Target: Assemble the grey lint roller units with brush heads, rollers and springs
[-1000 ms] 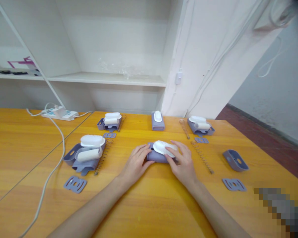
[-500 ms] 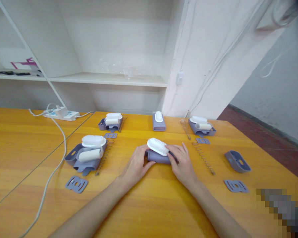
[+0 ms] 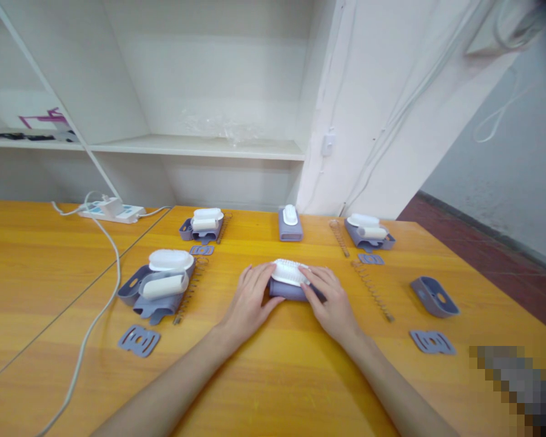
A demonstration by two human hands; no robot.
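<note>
on the table [image 3: 273,376], left hand [image 3: 250,298] and right hand [image 3: 332,298] grip brush [image 3: 289,273] and purple case [image 3: 289,292].

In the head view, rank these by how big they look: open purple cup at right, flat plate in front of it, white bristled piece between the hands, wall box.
1. Open purple cup
2. Flat plate and white bristled piece: too alike to rank, the piece being partly covered
3. Wall box

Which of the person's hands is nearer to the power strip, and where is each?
Left. The left hand is below and right of the power strip in view, at the left end of the held case; the right hand is farther right, at the case's other end.
</note>
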